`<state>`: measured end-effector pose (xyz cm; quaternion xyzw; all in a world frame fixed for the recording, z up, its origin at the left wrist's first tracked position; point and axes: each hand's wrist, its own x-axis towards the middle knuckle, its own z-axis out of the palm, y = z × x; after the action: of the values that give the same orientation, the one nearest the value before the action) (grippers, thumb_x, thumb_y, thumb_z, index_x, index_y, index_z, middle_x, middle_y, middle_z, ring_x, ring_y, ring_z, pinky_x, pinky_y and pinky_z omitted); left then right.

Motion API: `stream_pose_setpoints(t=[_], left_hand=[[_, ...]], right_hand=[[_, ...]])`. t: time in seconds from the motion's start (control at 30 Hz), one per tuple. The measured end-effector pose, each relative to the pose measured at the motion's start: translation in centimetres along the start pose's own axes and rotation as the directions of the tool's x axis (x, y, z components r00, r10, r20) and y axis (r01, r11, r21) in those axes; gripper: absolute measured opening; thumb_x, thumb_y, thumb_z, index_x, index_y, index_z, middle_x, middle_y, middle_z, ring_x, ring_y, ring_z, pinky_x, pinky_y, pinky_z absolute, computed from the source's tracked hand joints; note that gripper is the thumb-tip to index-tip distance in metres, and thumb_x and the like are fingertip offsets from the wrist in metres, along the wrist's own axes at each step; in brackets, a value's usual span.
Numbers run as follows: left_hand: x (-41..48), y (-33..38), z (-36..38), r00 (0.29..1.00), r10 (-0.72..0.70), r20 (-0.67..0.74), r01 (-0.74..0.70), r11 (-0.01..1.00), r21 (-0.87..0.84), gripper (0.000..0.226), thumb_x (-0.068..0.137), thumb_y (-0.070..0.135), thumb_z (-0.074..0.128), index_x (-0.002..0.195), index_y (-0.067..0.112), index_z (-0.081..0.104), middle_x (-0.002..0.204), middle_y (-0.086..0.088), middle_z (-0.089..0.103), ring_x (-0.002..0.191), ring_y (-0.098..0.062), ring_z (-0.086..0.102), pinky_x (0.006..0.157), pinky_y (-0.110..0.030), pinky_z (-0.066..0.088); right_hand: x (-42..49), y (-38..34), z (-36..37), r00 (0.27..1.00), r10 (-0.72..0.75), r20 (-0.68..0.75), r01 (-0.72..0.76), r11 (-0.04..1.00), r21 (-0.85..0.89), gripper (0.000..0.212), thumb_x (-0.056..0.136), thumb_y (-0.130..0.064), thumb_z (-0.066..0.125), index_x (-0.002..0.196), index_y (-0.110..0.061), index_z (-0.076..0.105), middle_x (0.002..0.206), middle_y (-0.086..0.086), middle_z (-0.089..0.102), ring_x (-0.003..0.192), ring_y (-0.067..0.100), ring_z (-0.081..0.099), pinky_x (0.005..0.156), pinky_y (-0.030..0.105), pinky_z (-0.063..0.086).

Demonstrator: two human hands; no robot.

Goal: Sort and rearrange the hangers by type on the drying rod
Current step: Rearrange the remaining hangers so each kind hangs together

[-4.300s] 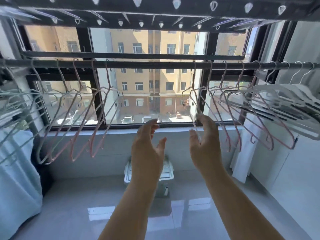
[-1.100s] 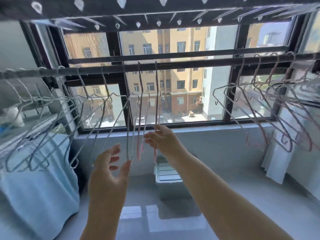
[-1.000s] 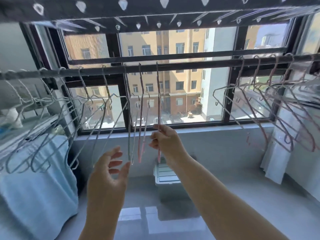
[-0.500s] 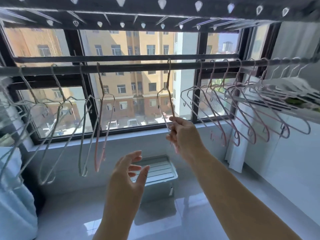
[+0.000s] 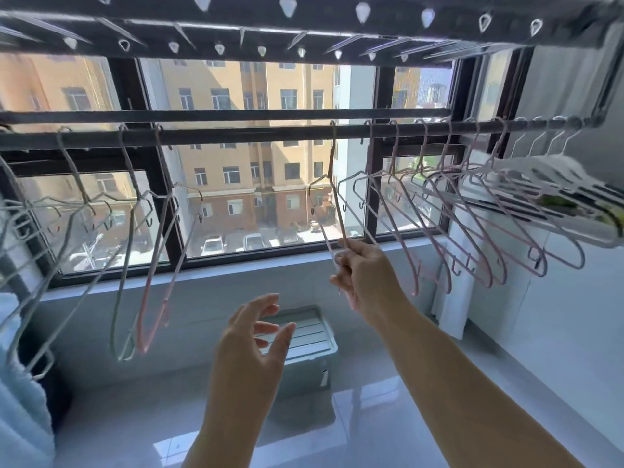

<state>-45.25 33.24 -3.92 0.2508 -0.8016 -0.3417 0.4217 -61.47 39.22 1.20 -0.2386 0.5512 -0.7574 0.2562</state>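
Two bare forearms reach forward from the bottom edge. The left hand [image 5: 250,342] is lower and nearer; it is in the air with the fingers loosely spread and a little bent, the thumb apart, and it touches nothing. The right hand [image 5: 364,271] is higher, and its fingertips pinch the lower part of one pink hanger [image 5: 332,157], which hangs by its hook on the rod [image 5: 236,135] (about the middle of the rod, with a wide gap on its left). Beyond the hands a pale box [image 5: 304,336] with a ribbed lid stands on the glossy floor [image 5: 388,417], near the wall. Right of the held one, a pink row [image 5: 486,238] of hangers sits close together on the rod, and past it, at the far right end, are white hangers [image 5: 553,173]. On the left side a second pink hanger [image 5: 149,292] hangs just beside the grey hangers [image 5: 77,228], which go on to the left edge; a light blue cloth [image 5: 20,417] is below them. Behind the rod is the window [image 5: 243,184], with yellow buildings and parked cars outside. Over all this runs a dark rack [image 5: 337,18] with small clips.
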Motion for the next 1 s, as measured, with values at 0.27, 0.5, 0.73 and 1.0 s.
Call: stream_pose_setpoints(t=[0.27, 0.5, 0.73, 1.0], left_hand=[[1.2, -0.6, -1.7, 0.995, 0.003, -0.105, -0.002, 1.0, 0.007, 0.036, 0.077, 0.017, 0.069, 0.109, 0.024, 0.057, 0.092, 0.021, 0.057, 0.074, 0.001, 0.06, 0.058, -0.009, 0.047], [1.6, -1.5, -3.9, 0.971, 0.041, -0.237, -0.052, 0.998, -0.042, 0.034, 0.077, 0.004, 0.067, 0.103, 0.024, 0.059, 0.092, 0.002, 0.066, 0.074, -0.005, 0.064, 0.071, 0.001, 0.045], [2.3, -2.9, -7.8, 0.907, 0.055, -0.418, -0.033, 0.998, 0.059, 0.038, 0.081, 0.002, 0.063, 0.117, 0.01, 0.057, 0.108, -0.007, 0.064, 0.097, -0.016, 0.061, 0.088, -0.016, 0.046], [3.5, -4.2, -8.8, 0.957, -0.016, -0.291, 0.112, 0.942, 0.316, 0.046, 0.089, 0.01, 0.053, 0.134, 0.005, 0.041, 0.123, -0.019, 0.058, 0.111, -0.035, 0.056, 0.095, -0.04, 0.042]], right_hand=[[0.7, -0.3, 0.1, 1.0, -0.013, -0.012, 0.012, 0.999, -0.046, 0.032, 0.095, -0.001, 0.039, 0.126, 0.005, 0.046, 0.066, 0.002, 0.041, 0.029, 0.002, 0.037, 0.047, 0.018, 0.051], [0.5, 0.5, 0.7, 0.998, -0.003, -0.057, 0.0, 0.999, -0.054, 0.031, 0.095, -0.001, 0.038, 0.124, -0.003, 0.048, 0.071, 0.003, 0.048, 0.037, 0.002, 0.042, 0.052, 0.02, 0.055], [-2.5, 3.6, 1.9, 0.867, -0.492, -0.076, 0.231, 0.534, -0.813, 0.062, 0.09, -0.035, 0.035, 0.143, -0.004, 0.024, 0.14, 0.016, 0.038, 0.13, 0.027, 0.034, 0.109, 0.037, 0.03], [-10.3, 9.0, 5.4, 0.709, -0.676, 0.2, 0.488, 0.267, -0.831, 0.059, 0.074, -0.029, 0.041, 0.132, -0.02, 0.035, 0.143, 0.001, 0.025, 0.137, 0.021, 0.018, 0.115, 0.041, 0.01]])
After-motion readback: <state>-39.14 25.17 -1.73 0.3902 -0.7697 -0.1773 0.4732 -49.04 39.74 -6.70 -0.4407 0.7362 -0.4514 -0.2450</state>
